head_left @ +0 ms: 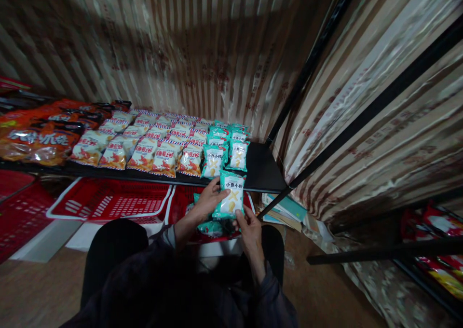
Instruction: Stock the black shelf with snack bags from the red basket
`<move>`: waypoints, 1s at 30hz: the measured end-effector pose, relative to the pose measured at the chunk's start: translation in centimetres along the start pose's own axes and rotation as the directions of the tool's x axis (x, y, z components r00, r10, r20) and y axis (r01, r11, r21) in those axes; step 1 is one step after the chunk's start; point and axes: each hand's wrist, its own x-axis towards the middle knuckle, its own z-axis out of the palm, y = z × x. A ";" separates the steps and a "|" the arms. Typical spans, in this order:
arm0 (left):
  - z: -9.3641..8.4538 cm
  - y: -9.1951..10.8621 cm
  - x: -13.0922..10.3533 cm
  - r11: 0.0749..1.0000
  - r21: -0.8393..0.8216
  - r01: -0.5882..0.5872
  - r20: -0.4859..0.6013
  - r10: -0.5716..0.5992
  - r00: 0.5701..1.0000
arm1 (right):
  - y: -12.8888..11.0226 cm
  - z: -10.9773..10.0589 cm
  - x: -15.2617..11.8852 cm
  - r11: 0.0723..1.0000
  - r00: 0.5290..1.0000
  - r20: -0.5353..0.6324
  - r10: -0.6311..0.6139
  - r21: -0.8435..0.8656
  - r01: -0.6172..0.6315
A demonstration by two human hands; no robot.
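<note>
Between my two hands I hold a teal and white snack bag (231, 198), upright just in front of the shelf edge. My left hand (210, 198) grips its left side, thumb across the front. At its lower right corner, my right hand (250, 229) pinches the bag, the fingers partly behind it. Matching teal bags (213, 161) stand in two short rows on the black shelf (265, 170), right behind the held one. Below my hands, more teal bags (210, 228) lie in a red basket (177, 202), partly hidden by my arms.
White and orange snack bags (152, 154) fill the shelf's middle, with orange bags (43, 135) at left. A second red basket (119, 200) sits under the shelf. Black metal poles (325, 142) slant at right, before a striped curtain (217, 43). Cartons (285, 210) lie below the shelf's right end.
</note>
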 end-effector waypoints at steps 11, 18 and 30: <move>3.3 -0.4 4.1 0.973 0.160 -0.169 0.010 0.169 0.986 | -1.5 -1.4 4.9 0.985 0.993 -0.029 -0.116 -0.130 0.111; 4.3 -0.9 7.6 0.904 0.317 -0.288 -0.038 0.316 0.948 | -1.3 -0.9 9.5 0.961 0.980 -0.001 -0.201 -0.192 0.197; 4.9 -0.4 10.2 0.813 0.497 -0.304 -0.154 0.427 0.891 | -2.7 -0.5 12.7 0.768 0.936 0.080 -0.342 -0.551 0.327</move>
